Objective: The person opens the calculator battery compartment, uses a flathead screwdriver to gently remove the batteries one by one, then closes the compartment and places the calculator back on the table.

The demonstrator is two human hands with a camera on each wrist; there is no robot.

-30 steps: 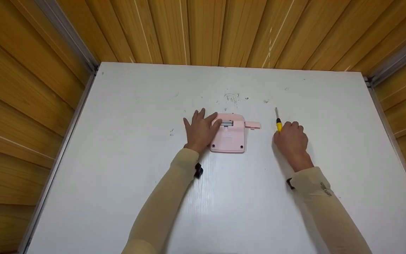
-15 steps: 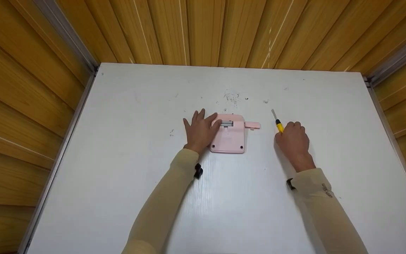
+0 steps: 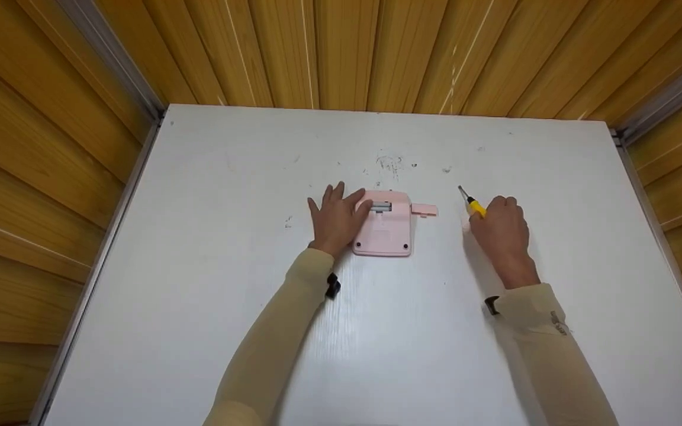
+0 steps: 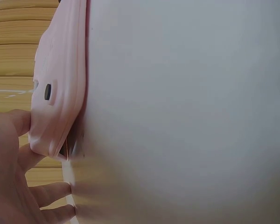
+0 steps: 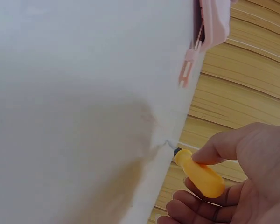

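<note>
A pink calculator [image 3: 383,234] lies back side up on the white table, its battery compartment uncovered and a grey battery [image 3: 381,206] showing in it. My left hand [image 3: 336,222] rests at its left side, fingers spread and fairly straight. In the left wrist view, the thumb touches the calculator's back [image 4: 49,65] and the forefinger is against its end. To the right, my right hand [image 3: 502,232] holds a small screwdriver by its yellow handle [image 5: 200,175], thumb on one side and fingers beneath. The screwdriver's metal tip [image 3: 462,190] points away and to the left.
Just right of the calculator lies the pink battery cover [image 3: 424,210], also seen near the calculator's edge in the right wrist view. Dark scuffs mark the white table [image 3: 258,177] beyond it. Wood-patterned walls [image 3: 341,53] stand behind the table and at both sides.
My right hand has shifted slightly right and away, and the screwdriver has turned so its tip leans further left. The left hand, calculator and cover stay where they were.
</note>
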